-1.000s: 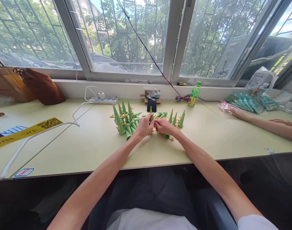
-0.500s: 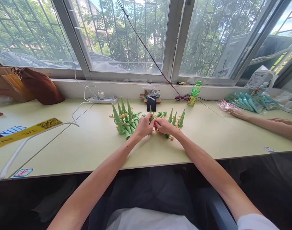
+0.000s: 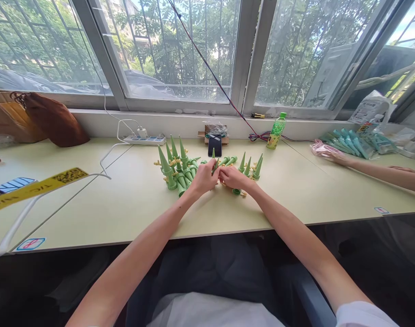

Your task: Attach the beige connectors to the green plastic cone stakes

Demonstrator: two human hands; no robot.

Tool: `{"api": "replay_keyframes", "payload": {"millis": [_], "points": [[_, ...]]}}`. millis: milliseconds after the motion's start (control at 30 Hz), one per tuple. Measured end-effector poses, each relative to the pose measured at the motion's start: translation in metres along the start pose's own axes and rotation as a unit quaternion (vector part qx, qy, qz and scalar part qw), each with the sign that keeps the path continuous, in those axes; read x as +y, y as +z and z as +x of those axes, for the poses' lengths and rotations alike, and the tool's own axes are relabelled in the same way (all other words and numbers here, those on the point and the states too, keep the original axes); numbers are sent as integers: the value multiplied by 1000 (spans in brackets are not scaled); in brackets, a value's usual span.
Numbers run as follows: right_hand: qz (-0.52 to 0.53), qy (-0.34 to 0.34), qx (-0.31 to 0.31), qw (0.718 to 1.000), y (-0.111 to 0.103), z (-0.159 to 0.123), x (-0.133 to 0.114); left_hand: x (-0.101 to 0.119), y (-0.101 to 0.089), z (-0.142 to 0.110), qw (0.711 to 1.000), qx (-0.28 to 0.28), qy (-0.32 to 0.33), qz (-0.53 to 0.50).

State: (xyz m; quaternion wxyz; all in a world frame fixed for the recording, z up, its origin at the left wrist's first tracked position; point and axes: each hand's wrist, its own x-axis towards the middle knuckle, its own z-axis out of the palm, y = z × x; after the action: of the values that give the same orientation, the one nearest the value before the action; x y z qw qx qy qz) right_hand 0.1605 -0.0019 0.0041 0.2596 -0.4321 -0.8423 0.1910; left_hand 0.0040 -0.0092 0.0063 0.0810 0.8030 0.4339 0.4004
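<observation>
My left hand (image 3: 206, 176) is closed around a green plastic watering spike (image 3: 216, 165), its pointed tip rising above the fingers. My right hand (image 3: 230, 176) meets it from the side, with its fingers pinched together at the spike's yellow fitting, which the fingers mostly hide. Left of my hands stands a cluster of green watering spikes (image 3: 166, 171) with yellow valves, some upright and others lying down. To the right is a smaller group of upright spikes (image 3: 257, 169). A round green part (image 3: 236, 192) with a yellow valve lies just below my right wrist.
Behind my hands, a phone (image 3: 214, 144) leans on a small box. A drink bottle (image 3: 276, 131) and power strip (image 3: 145, 140) stand along the sill. At right, another person's arm (image 3: 377, 171) reaches toward plastic-wrapped packets (image 3: 352, 141). A brown pouch (image 3: 56, 120) sits at left.
The view has shifted slightly, so the table edge and sill appear a little higher. My two hands stay together at the same spike, with only small finger movement visible.
</observation>
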Motion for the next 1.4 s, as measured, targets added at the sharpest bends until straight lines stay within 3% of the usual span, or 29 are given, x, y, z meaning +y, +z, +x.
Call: {"api": "replay_keyframes", "payload": {"millis": [1400], "points": [[-3,0,4,1000,0,-2,-3,-5,2,0,1000,-6,1,-14]]}}
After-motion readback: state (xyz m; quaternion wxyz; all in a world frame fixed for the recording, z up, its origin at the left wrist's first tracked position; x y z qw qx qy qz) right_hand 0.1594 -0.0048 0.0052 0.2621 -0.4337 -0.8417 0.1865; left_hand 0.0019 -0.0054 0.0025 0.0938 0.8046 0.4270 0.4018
